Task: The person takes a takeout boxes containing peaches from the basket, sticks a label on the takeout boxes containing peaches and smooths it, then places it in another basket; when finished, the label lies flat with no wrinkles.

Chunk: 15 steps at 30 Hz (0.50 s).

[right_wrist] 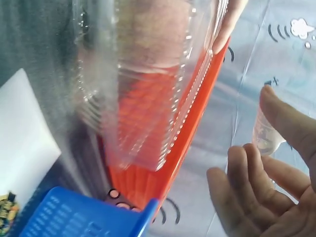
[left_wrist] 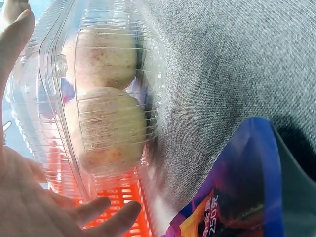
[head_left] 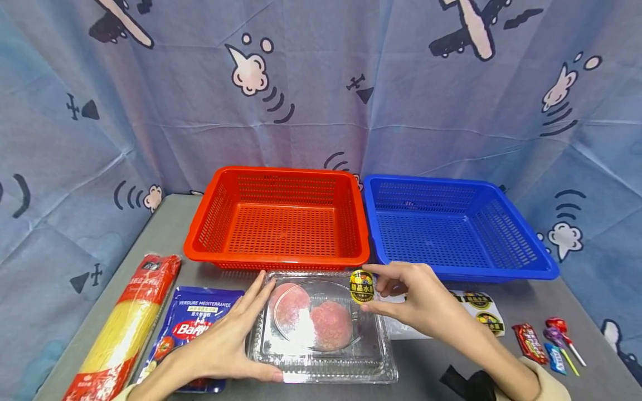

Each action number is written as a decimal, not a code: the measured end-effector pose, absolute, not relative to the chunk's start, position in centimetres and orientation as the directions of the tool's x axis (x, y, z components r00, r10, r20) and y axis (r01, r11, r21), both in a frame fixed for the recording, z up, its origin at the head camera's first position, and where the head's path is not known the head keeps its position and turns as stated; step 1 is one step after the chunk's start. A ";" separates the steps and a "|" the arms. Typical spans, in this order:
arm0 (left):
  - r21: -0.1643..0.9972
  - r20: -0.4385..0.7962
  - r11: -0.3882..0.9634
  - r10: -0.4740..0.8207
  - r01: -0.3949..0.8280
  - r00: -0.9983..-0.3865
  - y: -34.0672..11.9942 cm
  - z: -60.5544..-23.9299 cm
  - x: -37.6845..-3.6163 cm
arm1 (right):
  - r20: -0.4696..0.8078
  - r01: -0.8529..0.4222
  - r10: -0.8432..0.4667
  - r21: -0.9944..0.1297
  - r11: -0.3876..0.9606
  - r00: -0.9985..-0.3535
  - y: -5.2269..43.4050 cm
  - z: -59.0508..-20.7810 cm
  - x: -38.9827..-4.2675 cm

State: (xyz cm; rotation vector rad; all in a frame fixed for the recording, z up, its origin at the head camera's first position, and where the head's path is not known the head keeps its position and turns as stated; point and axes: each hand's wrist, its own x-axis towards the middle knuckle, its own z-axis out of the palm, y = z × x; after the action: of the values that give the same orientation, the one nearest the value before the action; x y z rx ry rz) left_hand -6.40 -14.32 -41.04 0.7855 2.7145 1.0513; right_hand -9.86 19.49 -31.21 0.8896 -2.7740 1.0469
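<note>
A clear plastic clamshell box (head_left: 321,328) with two pinkish round fruits (head_left: 330,323) lies on the grey table in front of the red basket (head_left: 281,220). My left hand (head_left: 236,337) rests flat against the box's left side, fingers straight; the left wrist view shows the box (left_wrist: 98,98) next to my palm (left_wrist: 29,207). My right hand (head_left: 411,298) pinches a round yellow-and-black sticker (head_left: 361,285) over the box's far right corner. In the right wrist view the fingers (right_wrist: 256,192) show beside the box (right_wrist: 148,84).
A blue basket (head_left: 451,228) stands right of the red one. A spaghetti pack (head_left: 125,328) and a blue Barilla pouch (head_left: 193,326) lie at left. A white sticker sheet (head_left: 476,309) and small candies (head_left: 546,340) lie at right. Patterned cloth hangs behind.
</note>
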 end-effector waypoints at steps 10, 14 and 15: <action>0.652 0.070 0.627 0.510 0.427 -0.857 -14.3 -40.9 -6.3 | 0.165 -0.591 -0.578 -0.396 0.703 -0.799 15.9 -30.5 -10.2; 0.653 0.070 0.625 0.512 0.428 -0.856 -14.3 -40.9 -6.3 | 0.146 -0.596 -0.589 -0.368 0.713 -0.795 14.9 -30.4 -10.3; 0.654 0.067 0.625 0.513 0.426 -0.856 -14.4 -41.0 -6.4 | 0.142 -0.598 -0.592 -0.364 0.714 -0.794 14.7 -30.4 -10.3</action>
State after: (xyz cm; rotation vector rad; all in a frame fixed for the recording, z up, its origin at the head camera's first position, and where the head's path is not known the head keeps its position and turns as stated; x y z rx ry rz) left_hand -6.35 -14.35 -40.97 0.7886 2.7178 1.0435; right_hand -10.28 14.69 -30.43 1.0039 -2.8942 0.6226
